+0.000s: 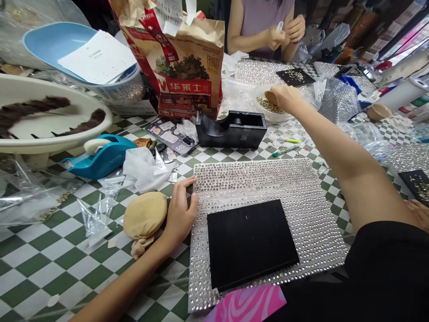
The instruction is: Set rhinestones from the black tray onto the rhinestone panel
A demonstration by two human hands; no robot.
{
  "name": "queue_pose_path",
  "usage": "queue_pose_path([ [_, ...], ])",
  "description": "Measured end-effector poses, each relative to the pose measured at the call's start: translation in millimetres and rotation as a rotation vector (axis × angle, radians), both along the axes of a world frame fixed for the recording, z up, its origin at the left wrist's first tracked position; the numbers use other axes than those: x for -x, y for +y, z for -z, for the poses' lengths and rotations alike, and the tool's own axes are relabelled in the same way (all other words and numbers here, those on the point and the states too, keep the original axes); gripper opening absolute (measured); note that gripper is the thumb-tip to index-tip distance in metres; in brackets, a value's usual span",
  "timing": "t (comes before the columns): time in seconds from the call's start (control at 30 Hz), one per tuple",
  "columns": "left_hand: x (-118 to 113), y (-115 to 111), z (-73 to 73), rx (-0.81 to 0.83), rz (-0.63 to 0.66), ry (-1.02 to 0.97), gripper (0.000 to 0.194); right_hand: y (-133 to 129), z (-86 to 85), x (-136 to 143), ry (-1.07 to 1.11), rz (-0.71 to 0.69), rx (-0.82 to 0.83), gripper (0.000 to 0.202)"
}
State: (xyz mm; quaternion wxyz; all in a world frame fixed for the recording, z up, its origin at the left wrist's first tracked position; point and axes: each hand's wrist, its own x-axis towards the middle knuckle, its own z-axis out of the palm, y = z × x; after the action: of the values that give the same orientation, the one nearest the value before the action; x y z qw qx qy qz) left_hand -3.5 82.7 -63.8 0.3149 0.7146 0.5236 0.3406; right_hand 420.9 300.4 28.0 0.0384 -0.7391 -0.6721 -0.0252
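My right hand [285, 97] reaches far forward and grips a small wooden scoop [271, 96]. The scoop dips into a clear plastic bowl [284, 117] of gold and dark beads [263, 103]. Resting on the table, my left hand [181, 208] touches the left edge of a sheet of clear rhinestones [321, 219]; its thumb and fingers are apart and hold nothing. A flat black board [251, 246] lies on the rhinestone sheet, with a tiny pink speck on it. Just left of my left hand sits a tied beige pouch [145, 216].
A black tape dispenser [231, 129] and a paper food bag [191, 76] stand behind the sheet. A blue tape dispenser [100, 156], crumpled tissue and plastic bags lie left. Pens [284, 151] lie near the bowl. Across the table, a person's hands [284, 33] hold something small and white.
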Motion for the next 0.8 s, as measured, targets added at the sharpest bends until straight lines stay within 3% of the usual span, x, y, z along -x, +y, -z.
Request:
queue_pose_path([
  [0.33, -0.3, 0.4, -0.1, 0.000, -0.002, 0.003, 0.027, -1.2, 4.2, 5.6, -0.136, -0.101, 0.025, 0.048],
  [0.8, -0.8, 0.3, 0.6, -0.030, 0.000, 0.013, 0.027, -2.6, -17.3, 10.7, -0.150, -0.112, 0.044, 0.032],
])
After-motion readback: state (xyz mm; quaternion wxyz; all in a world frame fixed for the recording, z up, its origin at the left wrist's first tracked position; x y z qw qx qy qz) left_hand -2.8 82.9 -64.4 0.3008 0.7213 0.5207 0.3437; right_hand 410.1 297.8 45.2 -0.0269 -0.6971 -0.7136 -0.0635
